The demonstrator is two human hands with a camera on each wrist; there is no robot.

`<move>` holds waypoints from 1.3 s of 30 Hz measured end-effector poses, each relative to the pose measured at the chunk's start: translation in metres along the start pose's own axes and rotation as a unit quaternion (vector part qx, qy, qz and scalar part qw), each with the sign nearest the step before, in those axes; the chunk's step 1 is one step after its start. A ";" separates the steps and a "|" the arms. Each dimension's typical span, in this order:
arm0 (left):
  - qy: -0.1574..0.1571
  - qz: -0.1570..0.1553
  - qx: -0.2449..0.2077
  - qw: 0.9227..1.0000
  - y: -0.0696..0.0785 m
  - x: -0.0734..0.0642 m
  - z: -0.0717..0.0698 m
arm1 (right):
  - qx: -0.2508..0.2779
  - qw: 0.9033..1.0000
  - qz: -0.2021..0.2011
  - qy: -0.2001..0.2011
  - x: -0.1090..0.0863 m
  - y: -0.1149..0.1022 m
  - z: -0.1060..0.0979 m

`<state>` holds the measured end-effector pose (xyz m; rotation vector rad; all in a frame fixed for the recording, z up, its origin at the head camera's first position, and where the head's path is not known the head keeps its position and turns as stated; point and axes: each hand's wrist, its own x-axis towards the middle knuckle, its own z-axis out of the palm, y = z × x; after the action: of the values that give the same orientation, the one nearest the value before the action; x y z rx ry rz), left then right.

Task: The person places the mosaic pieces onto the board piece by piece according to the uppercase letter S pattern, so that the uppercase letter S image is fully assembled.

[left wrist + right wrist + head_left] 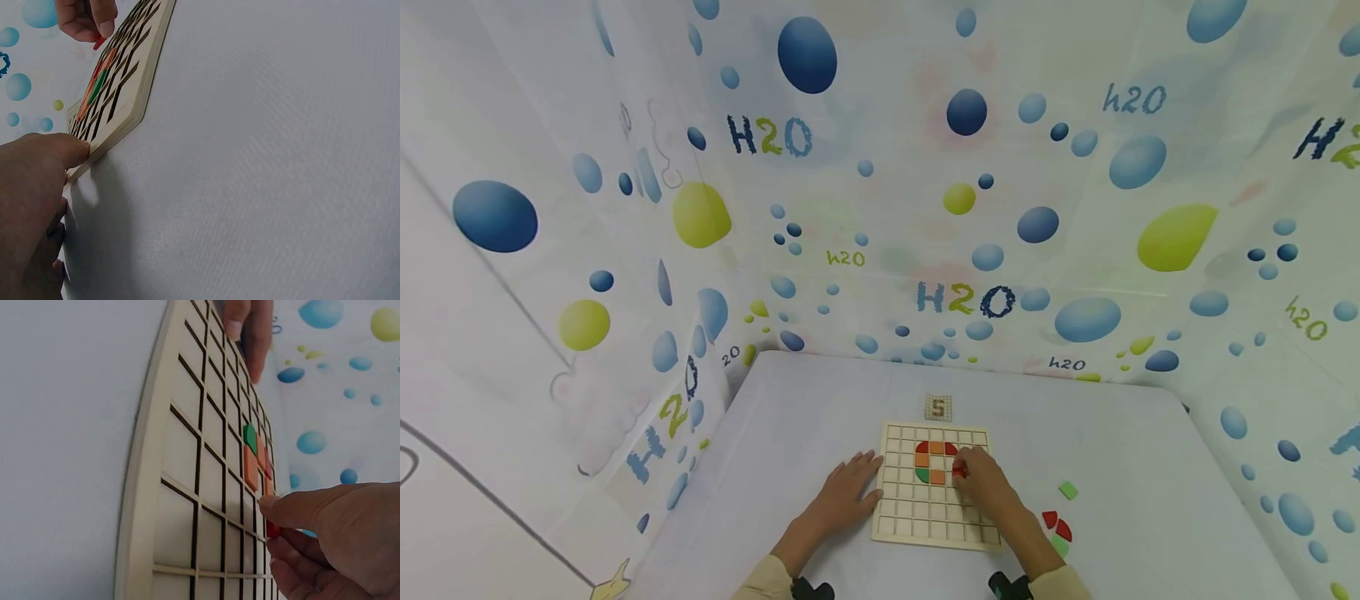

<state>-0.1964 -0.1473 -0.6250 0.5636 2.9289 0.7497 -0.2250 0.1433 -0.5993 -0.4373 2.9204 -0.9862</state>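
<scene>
A pale wooden grid board (904, 527) lies on the white table. Red, orange and green tiles sit in its upper middle cells, among them a green rounded tile (922, 475) and an orange square tile (937, 477). My right hand (988, 485) is over the board's right part, pinching a red tile (273, 529) between thumb and fingers, right at the cells beside the orange tiles. My left hand (844, 492) rests at the board's left edge with fingers spread; in the left wrist view its thumb (75, 150) touches the board's edge.
Behind the board lies a small gridded card (938, 407) with a brown figure. To the right of the board are loose pieces: a light green square (1068, 490), two red tiles (1063, 531) and another light green piece (1060, 546). A patterned curtain (895, 275) stands behind the table.
</scene>
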 end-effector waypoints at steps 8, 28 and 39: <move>-0.005 0.002 -0.008 1.000 0.001 0.001 -0.001 | -0.022 0.999 -0.022 -0.011 -0.006 -0.001 0.008; 0.000 0.004 0.005 1.000 0.001 0.002 -0.002 | -0.011 1.000 -0.013 -0.013 -0.010 -0.005 0.008; -0.002 -0.001 -0.002 1.000 0.000 0.000 -0.001 | 0.004 1.000 -0.005 -0.014 -0.009 0.009 0.000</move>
<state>-0.1966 -0.1473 -0.6242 0.5599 2.9232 0.7544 -0.2183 0.1527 -0.6056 -0.4630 2.8905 -0.9841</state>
